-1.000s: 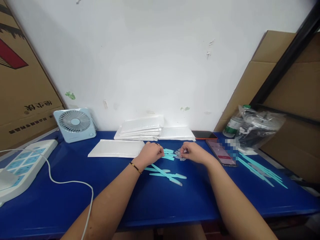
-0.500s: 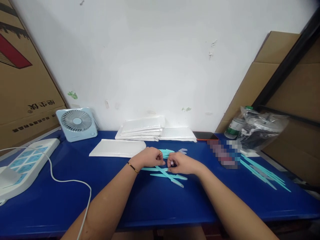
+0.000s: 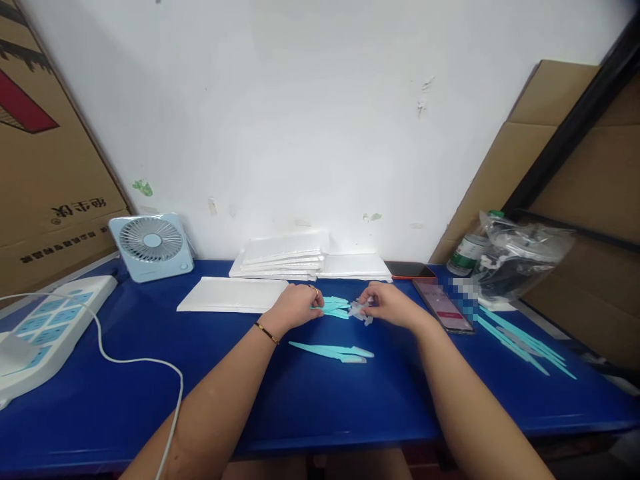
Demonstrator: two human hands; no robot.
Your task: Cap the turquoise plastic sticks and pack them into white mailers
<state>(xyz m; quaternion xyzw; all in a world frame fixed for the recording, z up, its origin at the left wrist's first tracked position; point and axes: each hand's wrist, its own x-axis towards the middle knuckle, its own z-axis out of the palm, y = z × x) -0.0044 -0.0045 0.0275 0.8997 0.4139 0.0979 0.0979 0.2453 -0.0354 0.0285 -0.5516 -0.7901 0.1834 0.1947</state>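
Observation:
My left hand (image 3: 300,307) is closed at the left end of a small pile of turquoise eyebrow razors (image 3: 336,307), its fingertips pinching a razor's handle. Just right of that pile lies a heap of clear plastic blade caps (image 3: 359,311). My right hand (image 3: 387,303) reaches over the heap from the right, thumb and fingers closed on a cap that they partly hide. Nearer to me, a few more turquoise razors (image 3: 327,351) lie together on the blue tabletop, handles to the left and blade ends to the right.
White padded envelopes (image 3: 280,257) are stacked against the wall, with a single envelope (image 3: 230,295) in front. Phones (image 3: 443,307), a bottle (image 3: 467,255), a plastic bag (image 3: 525,260) and more razors (image 3: 527,343) are rightward. A fan (image 3: 153,247) and power strip (image 3: 55,333) stand left.
Both hands have moved away from the front razors, the left slightly up and left to the pile, the right up and right to the caps. Fewer razors lie in front, no longer crossed.

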